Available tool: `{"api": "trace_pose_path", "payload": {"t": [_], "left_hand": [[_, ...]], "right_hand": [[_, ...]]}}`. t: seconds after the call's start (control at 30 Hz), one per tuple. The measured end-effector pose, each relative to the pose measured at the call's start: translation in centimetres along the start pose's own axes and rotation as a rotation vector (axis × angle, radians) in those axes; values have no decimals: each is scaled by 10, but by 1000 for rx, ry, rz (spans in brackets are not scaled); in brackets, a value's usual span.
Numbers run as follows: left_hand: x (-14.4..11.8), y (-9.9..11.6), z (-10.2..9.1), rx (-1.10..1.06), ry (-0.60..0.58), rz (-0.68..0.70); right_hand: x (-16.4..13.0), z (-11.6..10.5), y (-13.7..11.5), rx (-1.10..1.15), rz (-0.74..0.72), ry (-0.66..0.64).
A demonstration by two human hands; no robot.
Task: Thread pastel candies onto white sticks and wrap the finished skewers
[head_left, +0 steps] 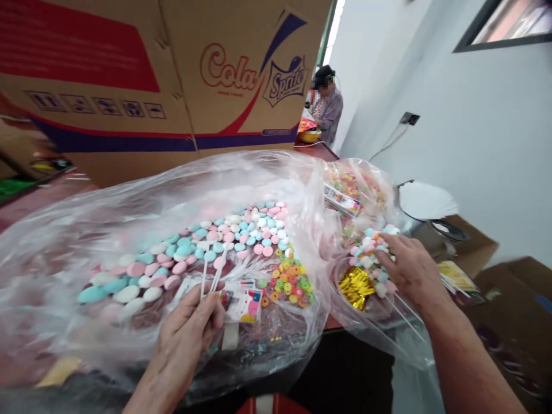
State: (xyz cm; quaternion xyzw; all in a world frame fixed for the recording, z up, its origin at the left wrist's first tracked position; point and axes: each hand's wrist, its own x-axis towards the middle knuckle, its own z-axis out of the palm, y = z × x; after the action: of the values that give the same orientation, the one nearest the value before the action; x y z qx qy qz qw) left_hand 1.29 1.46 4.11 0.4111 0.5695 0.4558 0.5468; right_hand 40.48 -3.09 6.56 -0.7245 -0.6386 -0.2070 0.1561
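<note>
My left hand [192, 325] is closed on thin white sticks [219, 267] that point up from its fingertips. Beside its fingers lies a printed card packet [246, 305] in clear plastic. Behind it, pink, blue and white oval candies [181, 250] spread over a clear plastic sheet, with a heap of small coloured ring candies [288, 279] to the right. My right hand [407, 267] reaches over a pile of small pastel candies [374, 256], its thumb and forefinger apart at the pile. Gold twist ties [357, 287] lie next to that pile, and white sticks [407, 316] stick out below.
A large cola carton [181, 98] stands behind the candies. More ring candies fill a clear bag [366, 178] at the back right. Right of my hand are a metal container [425, 227] and cardboard boxes [509, 322]. Another person [330, 112] works at the table's far end.
</note>
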Motion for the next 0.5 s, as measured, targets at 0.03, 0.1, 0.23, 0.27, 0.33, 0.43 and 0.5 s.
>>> {"api": "trace_pose_path", "payload": {"t": [0.03, 0.1, 0.23, 0.27, 0.33, 0.43, 0.5], "left_hand": [[0, 0, -1, -24, -3, -3], [0, -2, -4, -36, -23, 25], [3, -10, -7, 1, -71, 32], [5, -12, -7, 0, -79, 19], [7, -16, -7, -25, -95, -3], [10, -20, -8, -78, -119, -17], [10, -21, -9, -99, -132, -32]], "right_hand": [[3, -3, -10, 39, 24, 84], [12, -10, -40, 175, 47, 232], [33, -11, -121, 508, -148, 159], [39, -6, -140, 556, -202, 72], [49, 11, -169, 569, -271, -94], [57, 44, -192, 458, -276, -256], [56, 64, -195, 416, -279, -271]]}}
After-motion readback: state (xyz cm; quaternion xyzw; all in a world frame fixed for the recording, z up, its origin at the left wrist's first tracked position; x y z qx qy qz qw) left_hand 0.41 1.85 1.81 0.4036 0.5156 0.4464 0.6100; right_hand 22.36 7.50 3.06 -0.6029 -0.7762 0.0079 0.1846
